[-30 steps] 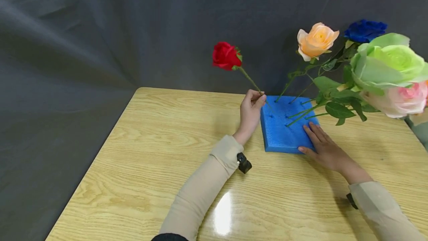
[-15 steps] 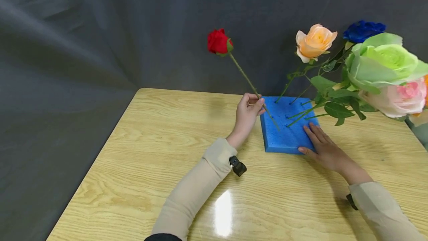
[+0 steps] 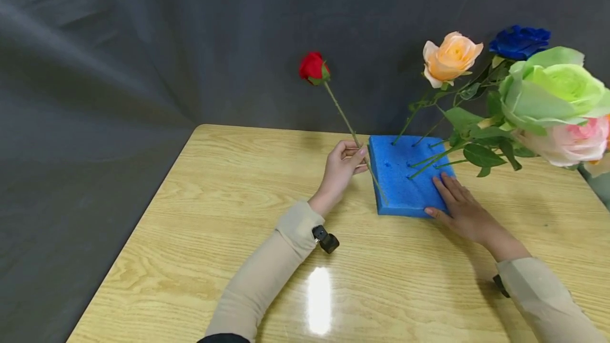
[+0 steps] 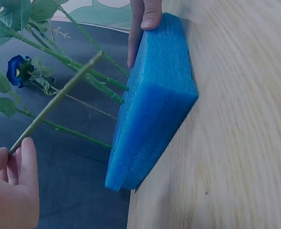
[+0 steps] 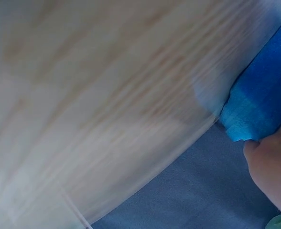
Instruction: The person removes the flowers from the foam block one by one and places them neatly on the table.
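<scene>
Your wood-grain table (image 3: 214, 200) extends well left of the blue foam block (image 3: 400, 197). The green rose (image 3: 553, 91) hides part of 1 pink rose (image 3: 572, 144). Your right hand (image 3: 462, 213), fingers spread, covers the block's right edge, gripping nothing; your left hand (image 3: 339, 173) pinches the red rose (image 3: 312, 68) by its stem, tip outside the foam.

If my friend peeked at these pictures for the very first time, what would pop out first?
Probably the big green flower at the far right, above a pink flower. Next might be the red flower, bright against the dark cloth, its stem pinched in the left hand. Then comes the blue foam block on the table, the right hand resting on its edge.
</scene>
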`<action>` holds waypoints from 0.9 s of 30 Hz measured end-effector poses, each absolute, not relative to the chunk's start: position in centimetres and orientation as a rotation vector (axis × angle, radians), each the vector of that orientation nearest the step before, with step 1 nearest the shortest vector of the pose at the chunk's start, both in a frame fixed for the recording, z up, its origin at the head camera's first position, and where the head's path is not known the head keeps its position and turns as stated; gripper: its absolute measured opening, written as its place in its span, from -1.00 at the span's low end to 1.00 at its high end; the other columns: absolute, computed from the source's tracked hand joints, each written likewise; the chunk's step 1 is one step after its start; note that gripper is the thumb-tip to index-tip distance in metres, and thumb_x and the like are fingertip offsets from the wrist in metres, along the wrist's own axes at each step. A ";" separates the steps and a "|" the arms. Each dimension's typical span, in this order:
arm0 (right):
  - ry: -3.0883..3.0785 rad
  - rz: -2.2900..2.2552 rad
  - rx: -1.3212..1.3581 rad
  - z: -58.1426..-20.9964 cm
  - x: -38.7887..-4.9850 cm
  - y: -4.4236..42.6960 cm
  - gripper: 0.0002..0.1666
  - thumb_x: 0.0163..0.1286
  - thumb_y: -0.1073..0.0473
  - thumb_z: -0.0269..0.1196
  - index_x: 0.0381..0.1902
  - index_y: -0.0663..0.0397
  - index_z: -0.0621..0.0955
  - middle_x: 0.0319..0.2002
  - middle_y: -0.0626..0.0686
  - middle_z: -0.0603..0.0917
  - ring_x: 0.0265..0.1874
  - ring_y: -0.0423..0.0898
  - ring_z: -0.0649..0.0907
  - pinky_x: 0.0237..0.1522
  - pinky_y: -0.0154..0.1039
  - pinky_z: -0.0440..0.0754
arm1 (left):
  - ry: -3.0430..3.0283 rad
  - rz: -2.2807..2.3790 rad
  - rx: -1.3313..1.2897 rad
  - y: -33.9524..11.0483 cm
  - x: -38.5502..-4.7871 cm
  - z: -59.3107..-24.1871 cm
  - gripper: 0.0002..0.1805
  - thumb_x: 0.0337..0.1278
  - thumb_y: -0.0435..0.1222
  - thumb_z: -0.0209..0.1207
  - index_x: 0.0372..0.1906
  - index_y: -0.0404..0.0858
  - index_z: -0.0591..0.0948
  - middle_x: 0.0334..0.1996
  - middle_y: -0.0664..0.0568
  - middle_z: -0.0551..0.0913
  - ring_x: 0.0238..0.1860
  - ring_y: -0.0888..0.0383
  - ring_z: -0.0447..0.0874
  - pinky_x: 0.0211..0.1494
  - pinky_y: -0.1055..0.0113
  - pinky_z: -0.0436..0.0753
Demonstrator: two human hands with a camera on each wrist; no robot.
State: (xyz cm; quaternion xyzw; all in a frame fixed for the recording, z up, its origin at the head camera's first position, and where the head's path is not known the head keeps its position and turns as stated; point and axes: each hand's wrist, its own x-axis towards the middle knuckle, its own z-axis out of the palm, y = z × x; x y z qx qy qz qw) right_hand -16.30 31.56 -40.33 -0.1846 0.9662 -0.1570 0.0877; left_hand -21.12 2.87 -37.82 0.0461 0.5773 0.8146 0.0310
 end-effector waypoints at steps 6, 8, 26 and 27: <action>2.883 -0.453 -0.560 -40.3 -16.2 31.5 -0.03 0.50 -0.17 -0.04 0.51 0.24 -0.22 0.49 0.39 -0.31 0.47 0.34 -0.28 0.45 0.31 -0.27 | 1.847 2.391 0.153 2.0 -20.8 -38.2 -0.68 0.34 -0.37 0.08 0.13 -0.38 0.48 -0.04 -0.27 0.58 -0.19 -0.03 0.64 -0.06 0.30 0.73; 2.890 -0.458 -0.562 -40.4 -16.2 31.5 -0.03 0.50 -0.17 -0.04 0.51 0.24 -0.22 0.49 0.38 -0.30 0.47 0.33 -0.27 0.47 0.28 -0.28 | 1.863 2.362 0.168 1.8 -20.8 -38.3 -0.68 0.34 -0.35 0.09 0.14 -0.33 0.50 -0.01 -0.30 0.57 -0.26 0.13 0.62 -0.08 0.34 0.73; 2.897 -0.482 -0.570 -40.5 -16.1 31.4 -0.04 0.50 -0.16 -0.03 0.51 0.24 -0.22 0.50 0.38 -0.30 0.48 0.33 -0.28 0.49 0.22 -0.32 | 1.918 2.156 0.160 -0.9 -20.1 -38.9 -0.60 0.33 -0.35 0.10 0.23 -0.26 0.46 -0.13 -0.14 0.58 -0.26 0.17 0.61 0.00 0.18 0.72; 2.896 -0.484 -0.571 -40.5 -16.1 31.4 -0.04 0.50 -0.16 -0.04 0.51 0.24 -0.22 0.50 0.37 -0.30 0.48 0.33 -0.28 0.49 0.22 -0.32 | 1.922 2.144 0.159 -1.1 -20.0 -38.9 -0.60 0.33 -0.34 0.10 0.24 -0.27 0.45 -0.12 -0.16 0.57 -0.26 0.16 0.61 0.00 0.19 0.72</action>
